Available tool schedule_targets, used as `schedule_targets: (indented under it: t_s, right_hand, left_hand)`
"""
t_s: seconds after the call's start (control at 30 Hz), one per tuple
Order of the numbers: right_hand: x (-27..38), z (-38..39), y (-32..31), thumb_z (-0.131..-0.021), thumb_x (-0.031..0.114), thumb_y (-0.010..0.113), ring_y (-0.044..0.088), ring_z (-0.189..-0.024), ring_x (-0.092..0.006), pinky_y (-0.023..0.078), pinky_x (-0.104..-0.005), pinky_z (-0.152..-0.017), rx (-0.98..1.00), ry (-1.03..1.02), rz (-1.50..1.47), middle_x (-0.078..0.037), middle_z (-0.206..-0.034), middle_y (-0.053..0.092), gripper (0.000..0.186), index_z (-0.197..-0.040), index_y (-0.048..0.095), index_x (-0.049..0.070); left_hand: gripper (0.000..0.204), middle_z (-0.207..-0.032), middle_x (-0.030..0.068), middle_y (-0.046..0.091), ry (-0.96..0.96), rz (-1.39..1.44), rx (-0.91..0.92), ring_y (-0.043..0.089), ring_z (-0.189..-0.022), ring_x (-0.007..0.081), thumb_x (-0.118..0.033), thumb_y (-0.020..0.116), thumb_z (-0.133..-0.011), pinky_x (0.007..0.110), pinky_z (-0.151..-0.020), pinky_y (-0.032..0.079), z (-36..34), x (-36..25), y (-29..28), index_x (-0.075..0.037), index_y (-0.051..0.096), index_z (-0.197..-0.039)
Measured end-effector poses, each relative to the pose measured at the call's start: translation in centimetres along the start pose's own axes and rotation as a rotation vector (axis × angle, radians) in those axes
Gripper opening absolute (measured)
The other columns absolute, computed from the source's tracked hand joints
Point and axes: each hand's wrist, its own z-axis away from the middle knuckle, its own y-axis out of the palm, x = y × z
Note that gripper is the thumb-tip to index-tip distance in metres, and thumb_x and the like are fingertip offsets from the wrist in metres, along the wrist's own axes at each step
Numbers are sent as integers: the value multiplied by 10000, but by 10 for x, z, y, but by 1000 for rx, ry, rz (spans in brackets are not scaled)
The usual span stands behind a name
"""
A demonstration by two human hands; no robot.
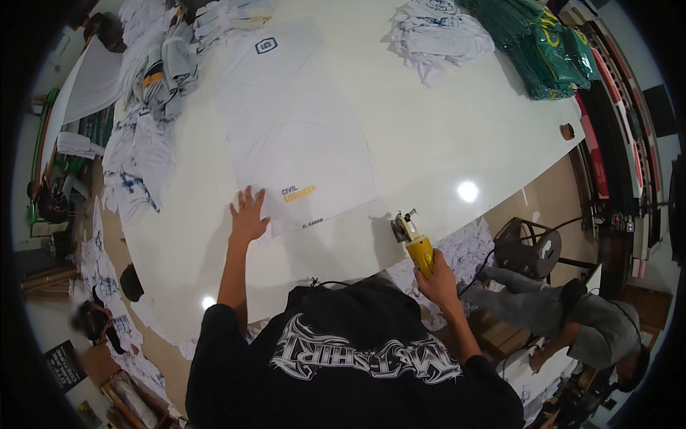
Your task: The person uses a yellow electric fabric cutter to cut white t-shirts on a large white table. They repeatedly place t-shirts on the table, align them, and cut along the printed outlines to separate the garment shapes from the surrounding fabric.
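A white printed fabric panel (304,136) lies flat across the table, with a dark badge at its far end and small lettering near its close edge. My left hand (249,214) rests with fingers spread on the panel's near left corner. In my right hand (437,280) is a yellow handheld electric fabric cutter (418,247), gripped around its body. The cutter's round blade head sits over the table, just right of the panel and apart from it. A dark cord trails off to the right from my right hand.
The white table (429,143) bears piled printed cloth (146,143) at left, white shirts (439,32) and green bagged garments (536,46) at the far right, and a small brown roll (567,131). A stool (527,247) and a person in grey (593,314) are at right. Scraps cover the floor.
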Motion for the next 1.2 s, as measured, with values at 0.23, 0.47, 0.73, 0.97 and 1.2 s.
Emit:
schedule_targets:
  t_s: [0.23, 0.47, 0.73, 0.97, 1.2]
  right_hand:
    - [4, 9, 41, -895, 254, 728, 667, -1004, -510, 547, -568, -799, -101, -86, 65, -304, -1167, 645, 604, -1349, 438, -18]
    - [13, 0, 44, -905, 247, 718, 667, -946, -518, 549, -573, -768, -131, -158, 76, -307, -1126, 642, 575, -1323, 434, -29]
    - [24, -26, 39, -928, 271, 695, 667, -935, -538, 552, -576, -777, -40, -168, 110, -345, -1075, 655, 490, -1226, 440, -23]
    - [35, -50, 37, -920, 266, 707, 666, -963, -542, 540, -573, -812, -35, -187, 88, -359, -1028, 678, 470, -1182, 451, -28]
    - [41, -56, 30, -920, 274, 706, 670, -977, -544, 548, -559, -838, -4, -171, 112, -369, -1040, 679, 495, -1203, 451, -42]
  left_hand:
    - [489, -1408, 168, 555, -155, 241, -638, 544, -1292, 390, -88, 643, -852, 568, -1021, 476, 19, 12, 55, -47, 567, -1333]
    - [363, -1255, 135, 599, -577, 221, -727, 601, -1136, 363, -60, 629, -890, 494, -869, 523, 41, 82, 84, -56, 584, -1250]
    - [533, -1442, 167, 528, -471, 317, -723, 490, -1327, 381, -316, 662, -974, 579, -1077, 378, 78, 74, 82, -61, 527, -1421]
    - [820, -1676, 244, 278, -217, 364, -647, 189, -1572, 433, -511, 681, -966, 648, -1239, 107, 96, 56, 100, -30, 404, -1570]
    - [818, -1678, 237, 282, -219, 402, -663, 192, -1571, 437, -516, 695, -957, 650, -1242, 90, 96, 56, 100, -21, 430, -1551]
